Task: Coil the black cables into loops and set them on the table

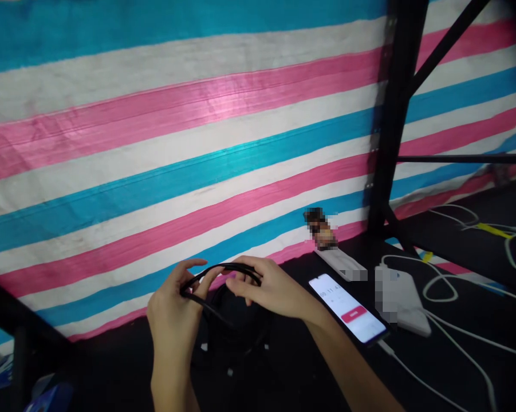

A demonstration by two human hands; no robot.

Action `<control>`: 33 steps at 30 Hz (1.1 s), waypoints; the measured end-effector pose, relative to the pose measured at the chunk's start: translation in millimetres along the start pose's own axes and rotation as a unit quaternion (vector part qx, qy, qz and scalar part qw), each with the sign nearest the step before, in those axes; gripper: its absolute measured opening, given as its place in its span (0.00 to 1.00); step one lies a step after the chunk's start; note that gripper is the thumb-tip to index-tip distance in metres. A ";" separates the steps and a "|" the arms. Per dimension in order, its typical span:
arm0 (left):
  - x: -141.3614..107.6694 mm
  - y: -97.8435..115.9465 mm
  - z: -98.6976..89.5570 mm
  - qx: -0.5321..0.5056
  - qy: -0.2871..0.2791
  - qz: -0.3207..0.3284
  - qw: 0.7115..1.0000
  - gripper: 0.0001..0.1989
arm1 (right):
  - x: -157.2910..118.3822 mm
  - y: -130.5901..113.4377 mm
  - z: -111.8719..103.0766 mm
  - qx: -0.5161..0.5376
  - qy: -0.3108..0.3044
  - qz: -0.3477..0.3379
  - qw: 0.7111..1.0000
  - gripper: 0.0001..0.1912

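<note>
A black cable is bent into a loop between my two hands, above a black surface. My left hand is closed round the loop's left side, its index finger raised. At the loop's right side, my right hand has its fingers curled round the cable. Part of the cable hangs below the hands, where its dark strands are hard to tell from the black surface.
To the right lie a lit phone, a white box-like device and white cables. A long pale item lies behind the phone. A black metal post stands before the striped sheet. Blue packaging is at lower left.
</note>
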State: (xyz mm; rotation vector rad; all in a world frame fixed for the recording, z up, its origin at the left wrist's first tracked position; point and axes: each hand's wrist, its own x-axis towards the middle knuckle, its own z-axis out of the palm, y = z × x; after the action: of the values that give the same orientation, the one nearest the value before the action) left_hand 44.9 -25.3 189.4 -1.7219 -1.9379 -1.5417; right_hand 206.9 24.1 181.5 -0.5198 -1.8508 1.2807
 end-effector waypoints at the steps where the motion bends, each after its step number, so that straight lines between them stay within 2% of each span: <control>1: 0.3 0.1 0.0 0.001 -0.013 0.002 1.000 0.15 | 0.2 -0.1 1.6 0.007 -0.009 -0.001 1.000 0.14; 5: 0.4 0.9 2.3 0.009 -0.077 0.001 0.997 0.14 | -2.0 -0.3 5.1 -0.001 -0.047 0.018 0.999 0.18; 7: -0.3 1.8 3.9 0.036 -0.080 -0.014 0.996 0.14 | -5.4 -1.3 4.3 -0.033 -0.060 0.021 0.997 0.27; 9: -1.2 3.1 4.6 0.035 -0.078 -0.018 0.996 0.14 | -8.6 -3.0 2.5 -0.068 -0.064 0.004 0.996 0.32; 11: -2.0 4.0 4.0 -0.009 -0.081 -0.005 0.997 0.16 | -10.1 -4.6 0.6 -0.077 -0.061 -0.005 0.995 0.28; 14: -1.9 3.1 0.7 -0.099 -0.075 0.023 0.992 0.18 | -8.4 -6.5 -2.4 -0.028 -0.074 0.012 0.997 0.14; 16: -0.2 -0.2 -2.9 -0.127 -0.040 0.051 0.990 0.18 | -6.9 -7.9 -6.0 0.009 -0.073 0.016 0.997 0.12; 19: 4.3 -7.6 -7.1 -0.090 0.024 0.091 0.991 0.20 | -7.8 -11.2 -15.0 0.045 -0.020 0.005 0.999 0.13; 21: 7.8 -11.6 -5.4 -0.086 0.013 0.067 0.994 0.19 | -9.6 -12.9 -21.7 0.084 0.034 -0.015 0.996 0.13; 23: 10.5 -12.8 2.4 -0.152 -0.026 0.012 0.988 0.12 | -9.5 -12.7 -25.9 0.161 0.102 -0.054 0.980 0.13; 24: 11.1 -12.0 8.5 -0.208 -0.043 -0.012 0.977 0.12 | -8.0 -11.6 -26.4 0.210 0.139 -0.078 0.965 0.12; 26: 10.7 -7.5 23.3 -0.336 -0.056 -0.052 0.939 0.17 | -1.8 -7.4 -24.4 0.309 0.209 -0.119 0.920 0.11; 28: 8.2 0.0 37.5 -0.443 -0.048 -0.096 0.890 0.21 | 7.5 -0.1 -20.2 0.382 0.253 -0.136 0.878 0.12; 29: 6.6 4.1 43.0 -0.478 -0.044 -0.118 0.869 0.23 | 12.5 4.5 -18.4 0.402 0.263 -0.133 0.867 0.13; 31: 4.0 11.0 49.0 -0.517 -0.035 -0.157 0.841 0.25 | 21.2 14.9 -17.5 0.396 0.259 -0.104 0.875 0.14; 33: 3.6 13.6 48.5 -0.535 -0.008 -0.179 0.825 0.26 | 26.3 25.0 -21.1 0.326 0.249 -0.054 0.910 0.15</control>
State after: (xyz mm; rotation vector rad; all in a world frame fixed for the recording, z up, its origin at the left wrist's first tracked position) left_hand 78.7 10.0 176.9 -1.6187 -1.4779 -3.1739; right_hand 205.6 65.1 172.2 -0.3243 -0.9387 1.4281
